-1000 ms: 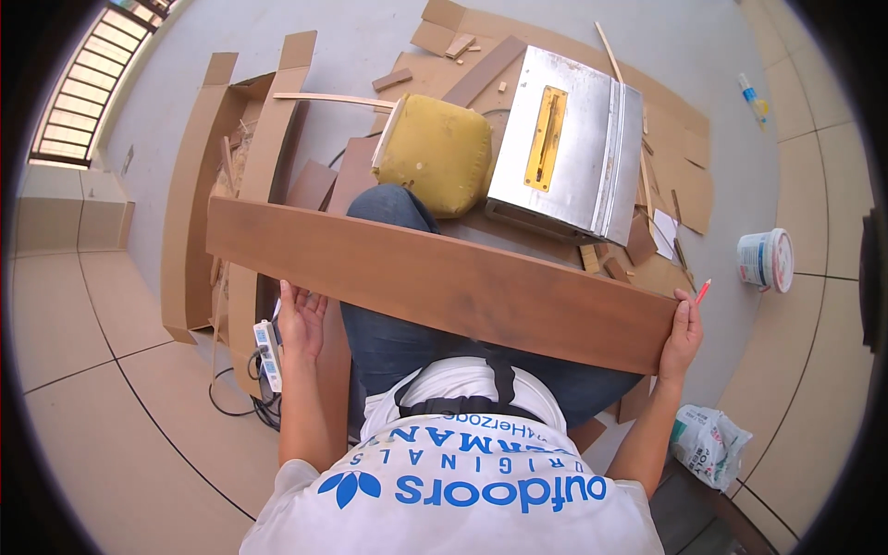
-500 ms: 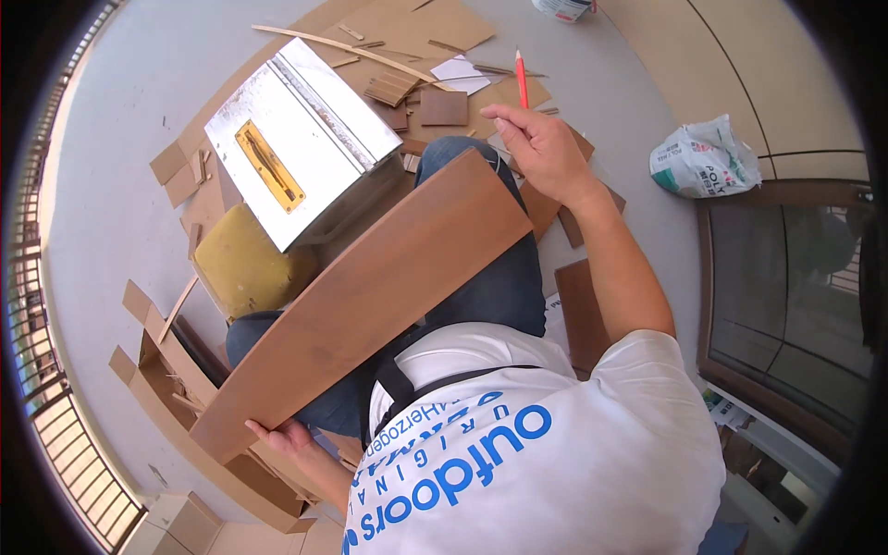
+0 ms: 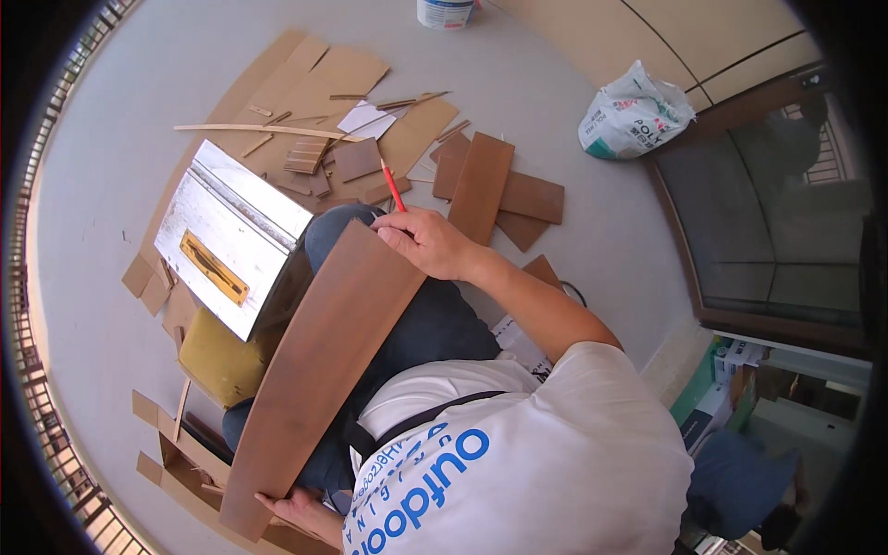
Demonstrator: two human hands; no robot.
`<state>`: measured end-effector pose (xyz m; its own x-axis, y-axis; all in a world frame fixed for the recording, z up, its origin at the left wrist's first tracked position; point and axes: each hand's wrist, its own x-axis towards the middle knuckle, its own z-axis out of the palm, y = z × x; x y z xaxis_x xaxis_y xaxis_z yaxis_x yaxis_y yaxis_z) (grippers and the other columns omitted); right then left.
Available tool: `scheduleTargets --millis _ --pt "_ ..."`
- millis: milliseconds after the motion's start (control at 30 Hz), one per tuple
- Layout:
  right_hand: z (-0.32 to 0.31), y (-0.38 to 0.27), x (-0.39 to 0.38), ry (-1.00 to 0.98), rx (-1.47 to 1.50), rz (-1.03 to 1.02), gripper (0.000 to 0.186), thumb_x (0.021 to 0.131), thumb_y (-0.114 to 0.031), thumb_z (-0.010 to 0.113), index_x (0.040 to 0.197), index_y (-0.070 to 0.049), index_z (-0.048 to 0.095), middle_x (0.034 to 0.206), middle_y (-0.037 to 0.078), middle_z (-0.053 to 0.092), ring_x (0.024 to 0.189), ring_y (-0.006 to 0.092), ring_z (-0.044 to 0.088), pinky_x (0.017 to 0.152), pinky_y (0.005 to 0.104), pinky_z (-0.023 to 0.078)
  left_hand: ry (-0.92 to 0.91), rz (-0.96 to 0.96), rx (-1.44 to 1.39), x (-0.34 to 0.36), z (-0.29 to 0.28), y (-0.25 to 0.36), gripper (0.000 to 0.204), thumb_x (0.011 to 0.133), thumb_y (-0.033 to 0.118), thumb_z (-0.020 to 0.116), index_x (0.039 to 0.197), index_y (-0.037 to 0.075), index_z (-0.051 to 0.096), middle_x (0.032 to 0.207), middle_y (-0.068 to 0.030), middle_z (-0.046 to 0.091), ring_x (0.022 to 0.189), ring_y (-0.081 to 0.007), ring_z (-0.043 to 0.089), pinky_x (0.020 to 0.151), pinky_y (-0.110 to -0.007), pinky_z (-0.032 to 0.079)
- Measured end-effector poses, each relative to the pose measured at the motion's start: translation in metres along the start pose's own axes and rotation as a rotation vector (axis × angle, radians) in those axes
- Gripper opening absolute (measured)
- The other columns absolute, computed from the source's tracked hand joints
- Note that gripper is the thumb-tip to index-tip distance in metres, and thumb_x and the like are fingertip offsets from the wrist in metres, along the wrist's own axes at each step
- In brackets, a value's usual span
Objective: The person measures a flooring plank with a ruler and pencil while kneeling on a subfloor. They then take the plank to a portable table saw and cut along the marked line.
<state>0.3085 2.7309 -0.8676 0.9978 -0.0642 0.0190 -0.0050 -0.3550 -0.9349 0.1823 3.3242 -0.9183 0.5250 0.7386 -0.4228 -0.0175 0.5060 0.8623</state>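
A long brown wooden plank (image 3: pixel 319 370) lies slanted across my thighs. My left hand (image 3: pixel 301 511) grips its near end by the edge, with the thumb on the top face. At the far end, my right hand (image 3: pixel 425 242) is closed round a red pencil (image 3: pixel 392 188), which points up and away from the plank. The fingers of that hand are at the plank's far corner; whether they press on it, I cannot tell. Just left of the plank stands a table saw (image 3: pixel 236 236) with a bright metal top and a yellow slotted insert (image 3: pixel 215 268).
Cut board pieces (image 3: pixel 481 190) lie beyond my right hand. Flattened cardboard (image 3: pixel 305 69) with wood scraps spreads behind the saw. A yellow padded block (image 3: pixel 222 356) and an open carton (image 3: pixel 176 462) are at left. A white bag (image 3: pixel 636 113) sits by a dark-framed glass panel (image 3: pixel 768 213).
My right hand, earlier raised beside the plank's far end, has come in to its corner with the pencil. The plank now runs more steeply, and the whole view has shifted.
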Motion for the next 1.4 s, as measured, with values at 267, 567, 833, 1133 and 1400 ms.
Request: scheduleTargets --millis 267,567,833,1133,1400 --pt "0.002 -0.001 0.005 -0.057 0.157 0.066 0.037 0.108 -0.031 0.057 0.125 0.001 0.067 0.099 0.006 0.073 0.089 0.0154 0.066 0.083 0.0296 0.053 0.11 -0.095 -0.06 0.007 -0.003 0.014 0.054 0.102 0.039 0.057 0.145 0.006 0.058 0.151 -0.0098 0.057 0.139 -0.0287 0.051 0.122 -0.042 0.033" --pt "-0.066 0.27 -0.012 0.796 -0.076 0.687 0.054 0.096 -0.028 0.071 0.138 0.003 0.055 0.114 0.013 0.069 0.093 0.0191 0.069 0.079 0.0332 0.056 0.117 -0.082 0.035 -0.038 0.026 0.008 0.051 0.103 0.04 0.051 0.144 0.011 0.058 0.151 -0.0074 0.056 0.139 -0.0264 0.049 0.122 -0.039 0.034" --pt "-0.017 0.371 -0.071 0.941 0.497 1.132 0.07 0.093 -0.031 0.079 0.143 0.008 0.049 0.139 0.021 0.062 0.122 0.0313 0.063 0.1 0.0422 0.051 0.124 -0.067 -0.023 -0.02 -0.012 0.008 0.052 0.102 0.041 0.052 0.144 0.012 0.058 0.151 -0.0068 0.057 0.139 -0.0291 0.05 0.12 -0.043 0.035" --pt "-0.038 0.272 -0.006 0.715 1.157 0.708 0.04 0.101 -0.022 0.07 0.135 -0.007 0.057 0.128 0.006 0.066 0.114 0.0253 0.064 0.097 0.0438 0.054 0.151 -0.052 -0.025 -0.014 -0.008 0.008 0.051 0.104 0.041 0.051 0.144 0.011 0.058 0.15 -0.0073 0.058 0.136 -0.0285 0.053 0.118 -0.044 0.038" --pt "-0.076 0.133 0.059 0.804 1.087 0.168 0.032 0.099 -0.012 0.07 0.129 -0.015 0.058 0.122 0.001 0.066 0.107 0.0187 0.065 0.093 0.0403 0.055 0.153 -0.071 -0.088 0.0 -0.024 0.008 0.05 0.106 0.04 0.05 0.147 0.013 0.056 0.154 -0.0058 0.054 0.141 -0.0273 0.048 0.123 -0.041 0.032"
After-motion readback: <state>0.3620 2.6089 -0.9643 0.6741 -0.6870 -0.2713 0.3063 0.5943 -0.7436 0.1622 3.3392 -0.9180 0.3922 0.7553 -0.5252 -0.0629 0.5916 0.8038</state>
